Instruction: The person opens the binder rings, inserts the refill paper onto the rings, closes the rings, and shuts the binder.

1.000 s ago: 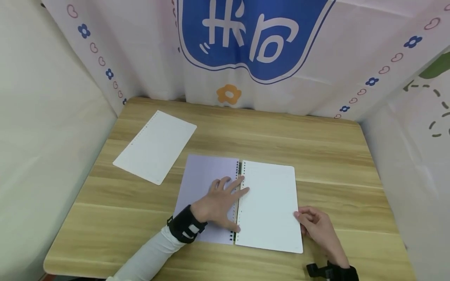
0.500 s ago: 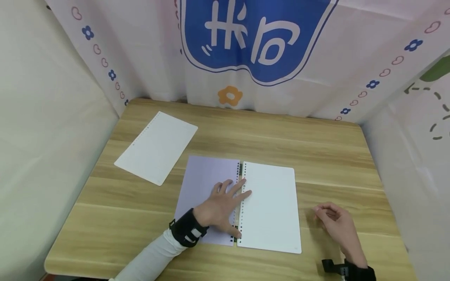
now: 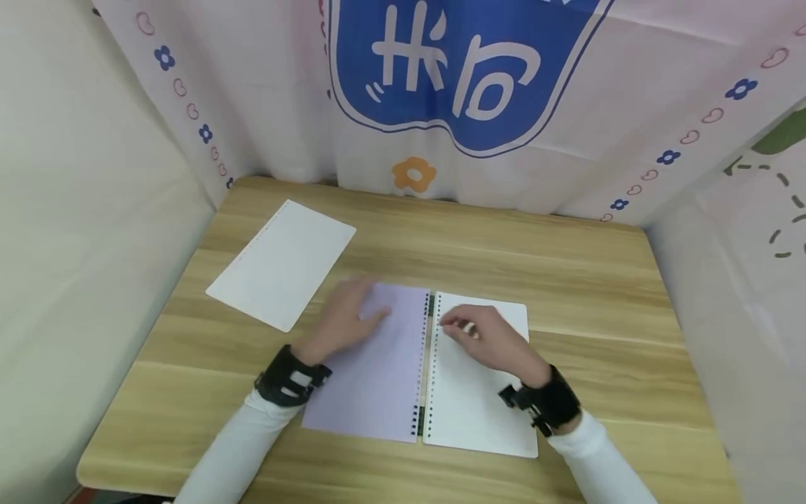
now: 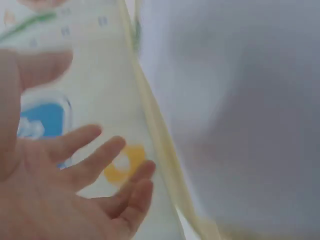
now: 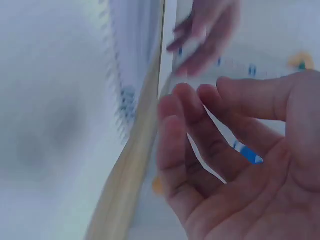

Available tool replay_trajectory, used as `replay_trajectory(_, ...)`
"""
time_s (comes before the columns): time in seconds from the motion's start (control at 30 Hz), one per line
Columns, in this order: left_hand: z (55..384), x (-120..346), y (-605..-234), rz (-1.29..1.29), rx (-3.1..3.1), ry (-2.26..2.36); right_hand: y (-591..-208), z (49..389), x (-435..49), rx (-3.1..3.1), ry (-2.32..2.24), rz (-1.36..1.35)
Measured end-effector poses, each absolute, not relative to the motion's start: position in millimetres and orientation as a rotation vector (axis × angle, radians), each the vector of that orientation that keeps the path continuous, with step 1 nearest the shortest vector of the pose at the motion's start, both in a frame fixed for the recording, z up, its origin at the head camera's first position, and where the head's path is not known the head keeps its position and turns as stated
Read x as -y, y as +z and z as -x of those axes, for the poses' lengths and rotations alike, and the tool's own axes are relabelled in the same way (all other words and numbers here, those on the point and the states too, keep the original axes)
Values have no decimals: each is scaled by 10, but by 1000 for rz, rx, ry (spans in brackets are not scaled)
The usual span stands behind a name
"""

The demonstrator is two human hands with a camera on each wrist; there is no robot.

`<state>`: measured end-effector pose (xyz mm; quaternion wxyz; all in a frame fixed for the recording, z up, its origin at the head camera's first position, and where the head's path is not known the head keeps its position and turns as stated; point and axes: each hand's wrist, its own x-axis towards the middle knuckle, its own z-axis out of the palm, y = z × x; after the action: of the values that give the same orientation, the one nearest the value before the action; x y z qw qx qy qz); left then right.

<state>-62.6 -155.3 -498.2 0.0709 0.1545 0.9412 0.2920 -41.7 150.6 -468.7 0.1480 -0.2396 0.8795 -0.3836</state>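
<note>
An open loose-leaf notebook lies on the table, with a lilac page or cover (image 3: pixel 371 399) on its left and punched white paper (image 3: pixel 472 420) on its right. Between the halves, dark binding pieces (image 3: pixel 432 305) show at top and bottom. My left hand (image 3: pixel 343 318), blurred, is over the lilac side's upper left edge; its fingers are spread and hold nothing in the left wrist view. Above the white paper, close to the binding, hovers my right hand (image 3: pixel 497 343). Its fingers (image 5: pixel 172 145) are loosely bent around nothing in the right wrist view.
A loose punched white sheet (image 3: pixel 283 269) lies at the table's back left. The wooden table (image 3: pixel 592 280) meets a printed curtain (image 3: pixel 283 105) at its far edge, with pale cloth on both sides. Each wrist wears a black strap.
My left hand has lifted off the binding and moved left and up. My right hand let go of the white paper's right edge, drew back right, then came left over the paper.
</note>
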Motion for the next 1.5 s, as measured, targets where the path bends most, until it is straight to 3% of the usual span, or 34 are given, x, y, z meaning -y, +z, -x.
replay_trajectory(0.17, 1038, 2177, -4970, -139, -2892, 905, -4671, 665, -664, -2504, -913, 1029)
replay_trajectory(0.33, 1358, 2780, -5051, 189, -2978, 828, -4854, 676, 69, -2530, -574, 1290)
replay_trajectory(0.57, 1464, 3385, -5128, 477, -2935, 781, -5003, 551, 653, -2484, -215, 1413)
replay_trajectory(0.83, 1388, 3477, -5137, 544, -2899, 786, -5083, 555, 754, -2482, -66, 1377)
replay_trajectory(1.5, 1387, 4018, -5033, 609, -2538, 1124, -5080, 592, 553, -2458, -343, 1339)
